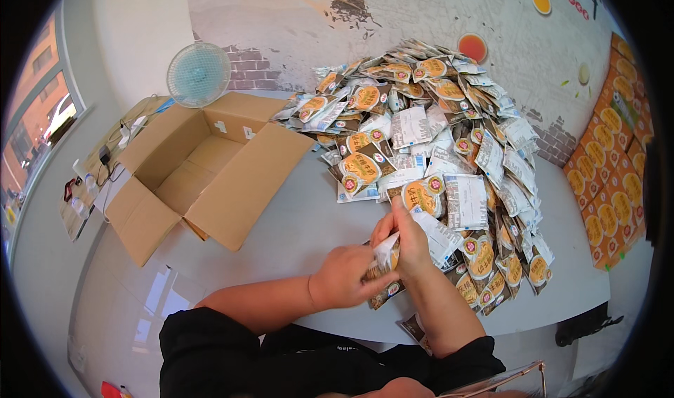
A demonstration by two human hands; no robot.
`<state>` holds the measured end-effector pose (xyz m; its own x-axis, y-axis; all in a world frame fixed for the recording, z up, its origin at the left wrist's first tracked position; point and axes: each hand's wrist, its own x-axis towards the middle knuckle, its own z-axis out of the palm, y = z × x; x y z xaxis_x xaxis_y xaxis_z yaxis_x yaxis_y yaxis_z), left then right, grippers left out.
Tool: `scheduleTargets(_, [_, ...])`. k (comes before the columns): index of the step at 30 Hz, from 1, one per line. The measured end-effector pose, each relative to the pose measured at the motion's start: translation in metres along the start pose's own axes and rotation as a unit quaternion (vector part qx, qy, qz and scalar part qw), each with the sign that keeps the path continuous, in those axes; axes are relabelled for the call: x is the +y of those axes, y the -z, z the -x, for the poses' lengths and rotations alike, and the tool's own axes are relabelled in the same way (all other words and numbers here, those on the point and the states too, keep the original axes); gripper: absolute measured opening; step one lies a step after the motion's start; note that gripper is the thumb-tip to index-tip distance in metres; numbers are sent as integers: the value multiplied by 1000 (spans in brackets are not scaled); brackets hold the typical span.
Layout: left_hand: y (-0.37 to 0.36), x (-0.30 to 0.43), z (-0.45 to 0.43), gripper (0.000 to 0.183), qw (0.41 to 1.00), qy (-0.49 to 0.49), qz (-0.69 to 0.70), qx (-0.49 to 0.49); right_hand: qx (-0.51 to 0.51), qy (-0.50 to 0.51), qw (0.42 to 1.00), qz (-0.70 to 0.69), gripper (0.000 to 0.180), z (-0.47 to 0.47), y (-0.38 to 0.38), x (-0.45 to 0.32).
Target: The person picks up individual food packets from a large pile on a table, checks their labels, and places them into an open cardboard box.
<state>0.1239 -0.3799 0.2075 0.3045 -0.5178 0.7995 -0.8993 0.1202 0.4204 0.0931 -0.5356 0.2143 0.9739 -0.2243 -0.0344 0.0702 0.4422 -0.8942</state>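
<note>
Both my hands meet over the near edge of a pale table. My left hand (345, 279) and my right hand (410, 240) close around printed pouches (388, 256), partly hidden by the fingers; how many they hold cannot be told. Beside them spreads a large heap of flat sealed pouches (466, 200), some brown and orange side up, others with the white side up. One pouch (416, 330) lies at the table's near edge, partly under my right forearm. To the left stands an open cardboard box (237, 187) with its flaps folded out; its visible inside holds nothing.
A round fan (199, 75) stands behind the box. Cables, a black adapter (105, 155) and small bottles (80, 207) lie on a wooden surface at the left. Stacked orange printed cartons (611, 171) rise at the right. A wall with printed pictures closes the far side.
</note>
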Motion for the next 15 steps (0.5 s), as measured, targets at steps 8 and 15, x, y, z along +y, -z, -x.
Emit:
scheduleTargets(8, [6,-7,0,37,989,139,55,5,68,118,956,259,39,1,-6,5])
scheduleTargets(15, [13,-5,3,37,995,61,76,-27,-59,-7,987,148,42,4,-1,1])
